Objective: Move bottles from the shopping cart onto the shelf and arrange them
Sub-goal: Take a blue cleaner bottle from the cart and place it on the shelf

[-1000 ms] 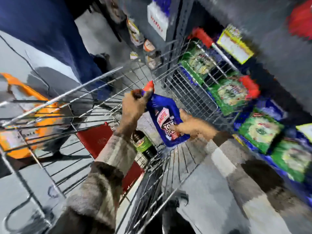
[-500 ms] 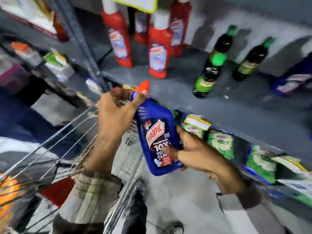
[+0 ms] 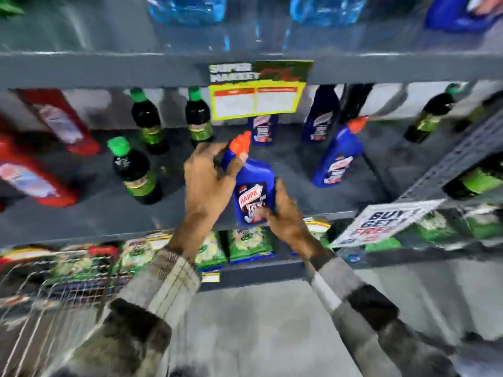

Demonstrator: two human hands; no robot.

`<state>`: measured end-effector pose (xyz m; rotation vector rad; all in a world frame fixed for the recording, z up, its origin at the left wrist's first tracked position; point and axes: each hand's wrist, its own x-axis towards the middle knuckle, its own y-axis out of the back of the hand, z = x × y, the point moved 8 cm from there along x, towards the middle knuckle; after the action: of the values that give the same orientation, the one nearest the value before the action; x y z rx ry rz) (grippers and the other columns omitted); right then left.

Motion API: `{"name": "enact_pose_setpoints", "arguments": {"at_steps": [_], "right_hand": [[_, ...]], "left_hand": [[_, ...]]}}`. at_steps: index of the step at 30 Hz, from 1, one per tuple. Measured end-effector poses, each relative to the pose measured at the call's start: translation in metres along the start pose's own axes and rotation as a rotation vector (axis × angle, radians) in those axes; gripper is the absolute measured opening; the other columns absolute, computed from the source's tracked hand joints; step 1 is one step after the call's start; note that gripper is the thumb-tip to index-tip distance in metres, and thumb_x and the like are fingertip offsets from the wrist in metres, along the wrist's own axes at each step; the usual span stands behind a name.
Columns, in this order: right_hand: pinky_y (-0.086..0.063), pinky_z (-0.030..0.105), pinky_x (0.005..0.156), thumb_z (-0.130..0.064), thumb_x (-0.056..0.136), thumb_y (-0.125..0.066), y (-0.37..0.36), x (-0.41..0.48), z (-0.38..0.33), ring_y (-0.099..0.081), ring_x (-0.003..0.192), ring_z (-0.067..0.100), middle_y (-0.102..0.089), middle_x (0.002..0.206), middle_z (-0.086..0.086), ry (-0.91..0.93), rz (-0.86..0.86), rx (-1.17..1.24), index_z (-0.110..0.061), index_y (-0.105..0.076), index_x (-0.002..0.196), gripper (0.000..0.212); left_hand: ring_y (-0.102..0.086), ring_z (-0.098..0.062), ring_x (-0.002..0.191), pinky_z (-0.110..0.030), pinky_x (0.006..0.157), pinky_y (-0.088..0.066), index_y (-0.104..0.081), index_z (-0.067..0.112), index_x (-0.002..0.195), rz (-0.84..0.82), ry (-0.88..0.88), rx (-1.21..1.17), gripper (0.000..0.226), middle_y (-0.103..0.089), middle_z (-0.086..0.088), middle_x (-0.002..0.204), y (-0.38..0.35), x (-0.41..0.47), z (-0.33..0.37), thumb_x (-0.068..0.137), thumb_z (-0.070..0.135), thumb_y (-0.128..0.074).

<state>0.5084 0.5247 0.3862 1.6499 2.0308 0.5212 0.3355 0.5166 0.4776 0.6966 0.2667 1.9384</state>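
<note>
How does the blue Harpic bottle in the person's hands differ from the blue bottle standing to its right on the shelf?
The held blue bottle is gripped by the left hand and right hand; the shelf blue bottle stands free on the shelf. The held one is nearer the shelf's front edge; the other stands further back. Both are blue with orange-red caps.

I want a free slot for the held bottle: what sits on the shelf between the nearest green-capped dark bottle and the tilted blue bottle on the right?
In the head view, only bare grey shelf lies between the green-capped dark bottle and the tilted blue orange-capped bottle; the held blue bottle hovers before it.
</note>
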Motion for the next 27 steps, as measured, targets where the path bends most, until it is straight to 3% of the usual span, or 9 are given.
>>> {"name": "enact_pose_setpoints", "arguments": {"at_steps": [2,5,8,15,18,21,23,25,27], "right_hand": [[-0.041,0.015,0.093,0.007,0.088,-0.057,0.016,0.02,0.011,-0.058,0.123,0.036,-0.059,0.136,0.023,0.0,0.099,0.002,-0.002,-0.029,0.15,0.069],[-0.041,0.027,0.089,0.008,0.084,-0.057,0.029,0.057,0.031,-0.06,0.117,0.044,-0.062,0.13,0.028,-0.023,0.192,0.019,0.003,-0.028,0.15,0.072],[-0.051,0.039,0.099,0.0,0.08,-0.055,0.027,0.088,0.051,-0.061,0.113,0.04,-0.063,0.126,0.023,0.005,0.183,0.052,-0.008,-0.029,0.15,0.075],[-0.046,0.02,0.09,0.008,0.085,-0.061,0.027,0.106,0.06,-0.056,0.105,0.016,-0.063,0.129,0.017,-0.031,0.158,0.081,-0.006,-0.033,0.145,0.068],[-0.043,0.016,0.085,0.005,0.086,-0.063,0.028,0.109,0.062,-0.059,0.112,0.023,-0.061,0.132,0.017,-0.073,0.144,0.081,-0.005,-0.035,0.142,0.064],[-0.032,0.004,0.082,0.005,0.077,-0.075,0.023,0.1,0.064,-0.054,0.125,0.024,-0.051,0.143,0.016,-0.118,0.215,0.143,-0.003,-0.03,0.148,0.085],[-0.025,0.006,0.095,0.003,0.071,-0.08,0.019,0.072,0.059,-0.045,0.133,0.029,-0.037,0.148,0.018,-0.11,0.424,0.147,-0.005,-0.024,0.152,0.099],[-0.03,0.016,0.102,-0.005,0.075,-0.078,0.003,0.034,0.048,-0.046,0.124,0.031,-0.037,0.137,0.016,-0.019,0.629,0.147,-0.01,-0.032,0.148,0.087],[-0.04,0.023,0.1,-0.014,0.084,-0.074,-0.038,0.004,0.023,-0.049,0.114,0.025,-0.039,0.126,0.015,0.163,0.58,0.199,-0.01,-0.042,0.14,0.065]], "left_hand": [[-0.069,-0.03,0.091,-0.029,0.08,-0.049,-0.074,0.011,0.112,-0.024,-0.027,-0.008,0.044,-0.074,-0.017,0.099,-0.032,0.015,0.004,0.082,0.042,-0.067],[-0.07,-0.026,0.094,-0.014,0.077,-0.046,-0.073,0.013,0.116,-0.055,-0.051,-0.005,0.045,-0.075,-0.013,0.105,-0.07,0.036,0.003,0.08,0.039,-0.069],[-0.07,-0.022,0.09,-0.03,0.08,-0.057,-0.072,0.013,0.118,-0.048,-0.086,-0.018,0.046,-0.071,-0.011,0.109,-0.091,0.049,0.001,0.081,0.039,-0.071],[-0.069,-0.031,0.095,-0.046,0.086,-0.059,-0.068,0.017,0.124,-0.027,-0.128,0.014,0.045,-0.067,-0.013,0.111,-0.113,0.062,-0.001,0.087,0.042,-0.067],[-0.068,-0.036,0.095,-0.047,0.088,-0.059,-0.066,0.015,0.127,-0.035,-0.112,-0.003,0.046,-0.065,-0.016,0.112,-0.113,0.063,-0.002,0.088,0.039,-0.069],[-0.066,-0.036,0.101,-0.045,0.094,-0.056,-0.062,0.012,0.132,-0.073,-0.09,-0.023,0.05,-0.062,-0.017,0.117,-0.111,0.059,-0.006,0.087,0.032,-0.073],[-0.064,-0.03,0.107,-0.039,0.098,-0.053,-0.059,0.012,0.135,-0.081,-0.1,-0.065,0.054,-0.062,-0.015,0.12,-0.1,0.05,-0.012,0.086,0.03,-0.075],[-0.063,-0.025,0.108,-0.03,0.096,-0.051,-0.058,0.013,0.134,-0.058,-0.111,-0.069,0.054,-0.062,-0.013,0.121,-0.078,0.036,-0.023,0.086,0.031,-0.075],[-0.062,-0.022,0.111,-0.029,0.097,-0.05,-0.059,0.015,0.132,-0.025,-0.098,-0.032,0.05,-0.062,-0.01,0.121,-0.047,0.022,-0.043,0.088,0.034,-0.074]]}}
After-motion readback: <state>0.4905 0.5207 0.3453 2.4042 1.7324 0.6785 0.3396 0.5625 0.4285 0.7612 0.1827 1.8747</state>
